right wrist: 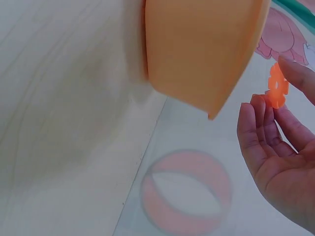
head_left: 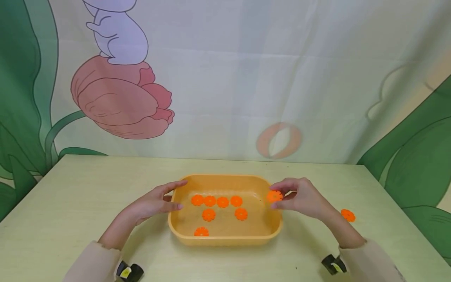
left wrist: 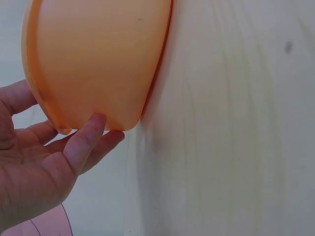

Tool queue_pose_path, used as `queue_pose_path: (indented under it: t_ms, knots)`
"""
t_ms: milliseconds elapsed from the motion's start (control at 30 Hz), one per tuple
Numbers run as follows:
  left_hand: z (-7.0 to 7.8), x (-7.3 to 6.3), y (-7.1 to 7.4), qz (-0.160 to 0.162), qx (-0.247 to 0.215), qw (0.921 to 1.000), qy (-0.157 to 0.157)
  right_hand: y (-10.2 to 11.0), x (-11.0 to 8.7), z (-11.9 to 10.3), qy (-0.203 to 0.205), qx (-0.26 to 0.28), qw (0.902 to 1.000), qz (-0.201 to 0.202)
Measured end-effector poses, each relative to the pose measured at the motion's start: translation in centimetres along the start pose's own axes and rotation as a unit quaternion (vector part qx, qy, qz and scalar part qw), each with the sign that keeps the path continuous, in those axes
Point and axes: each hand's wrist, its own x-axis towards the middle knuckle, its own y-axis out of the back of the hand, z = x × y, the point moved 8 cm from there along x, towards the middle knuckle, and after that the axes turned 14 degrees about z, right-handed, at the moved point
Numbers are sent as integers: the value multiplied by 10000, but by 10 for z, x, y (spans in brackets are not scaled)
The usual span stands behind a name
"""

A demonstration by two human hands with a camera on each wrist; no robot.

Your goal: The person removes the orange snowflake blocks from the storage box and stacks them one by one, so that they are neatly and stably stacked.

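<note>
A pink flower (head_left: 119, 105) is printed on the backdrop (head_left: 218, 90) at ten o'clock of the head view, beyond the pale table (head_left: 77, 203). The left hand (head_left: 151, 203) holds the yellow-orange tray (head_left: 225, 227) at its nine o'clock end, thumb and fingers parted and bent about the wall. Inside lie seven orange discs with notched edges: a row of four (head_left: 222, 202) across the twelve o'clock side, one disc (head_left: 208, 215) below it towards eight o'clock, another (head_left: 241, 214) towards four, and one (head_left: 201, 231) by the near wall at half past seven — its lower part hidden by the rim. Near two o'clock the right hand (head_left: 303, 197) pinches a further disc (head_left: 274, 196) between thumb and fingertip, parted just enough to take it — above the rim and clear of it. Well out at three o'clock, a loose disc (head_left: 348, 215) rests on the table, beside the right forearm.
</note>
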Motion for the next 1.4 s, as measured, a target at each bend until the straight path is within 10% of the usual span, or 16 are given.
queue_pose_path:
  t_ms: [1400]
  knots:
    - [-3, 2, 1, 43, 82, 10000, 23, 112, -55, 94, -1174, -875, 9837, 1043]
